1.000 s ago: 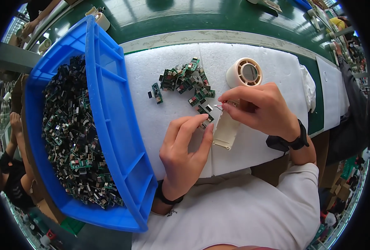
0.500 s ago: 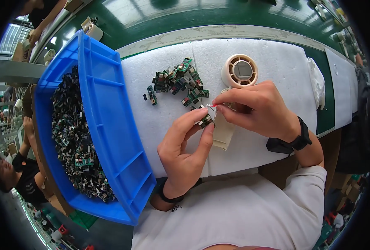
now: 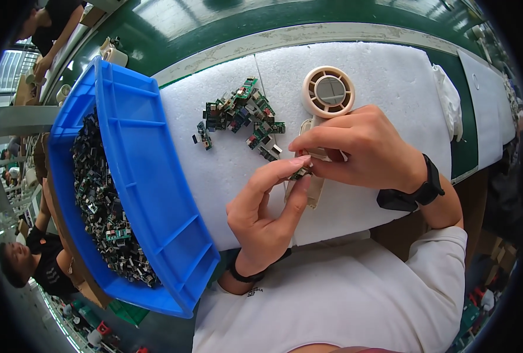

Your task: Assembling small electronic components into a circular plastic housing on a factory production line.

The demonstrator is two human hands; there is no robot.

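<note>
Between the thumb and forefinger of my left hand [image 3: 264, 212] is a small green circuit board [image 3: 300, 173], mostly covered by my fingers. My right hand [image 3: 367, 153] is closed in a pinch right against the board, on thin wires with a bit of red showing; their ends are hidden. Beneath both hands lies a cream handheld fan [image 3: 345, 109], its round spoked head pointing away from me and its handle shell [image 3: 315, 193] partly covered. Left of the fan, a loose pile of circuit boards [image 3: 238, 112] rests on the white foam sheet [image 3: 385, 70].
A large blue bin [image 3: 147, 170] full of circuit boards [image 3: 105, 206] stands tilted at my left. White cloth or bag material [image 3: 447, 103] lies along the foam's right edge. Behind runs a green bench surface [image 3: 226, 29]. Two other people are at the left, beyond the bin.
My hands have come closer together, with the board now pressed up to the right fingertips. The red and black wires, plainer before, are now mostly covered. The whole view has shifted slightly.
</note>
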